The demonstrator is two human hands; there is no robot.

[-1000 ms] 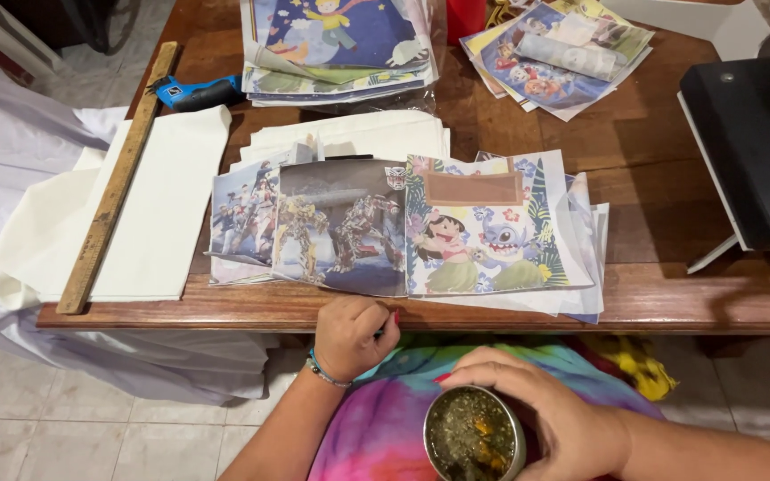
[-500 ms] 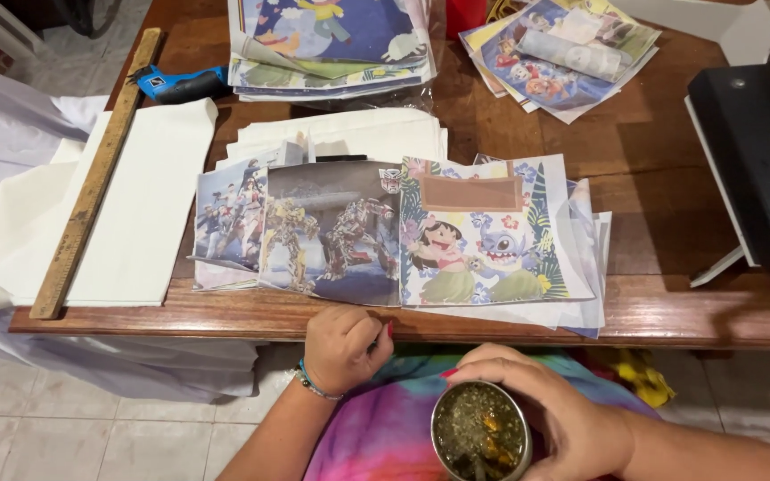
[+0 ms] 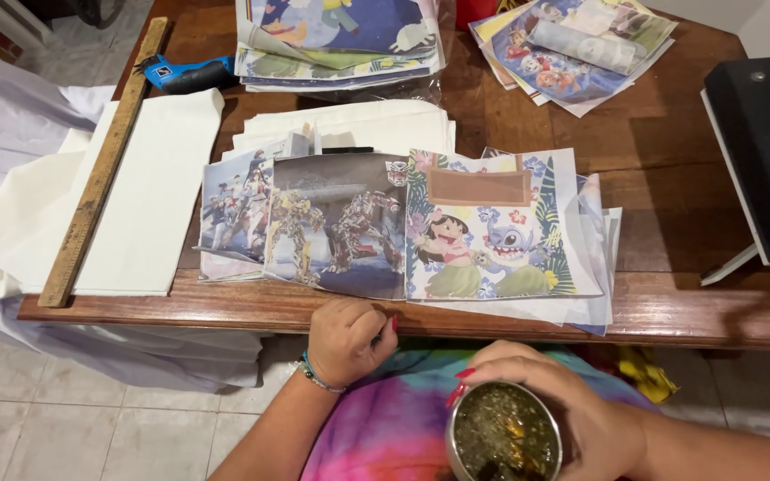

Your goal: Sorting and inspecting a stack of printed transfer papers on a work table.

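Head view, wooden table (image 3: 670,303), tiled floor (image 3: 91,428)

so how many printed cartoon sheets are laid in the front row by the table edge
3 show: a group-of-figures print at the left, a robots print in the middle overlapping it, and an island cartoon print at the right. More sheets lie hidden beneath them.

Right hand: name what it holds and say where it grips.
The right hand holds a metal cup of green herbs, fingers wrapped around its rim and side.
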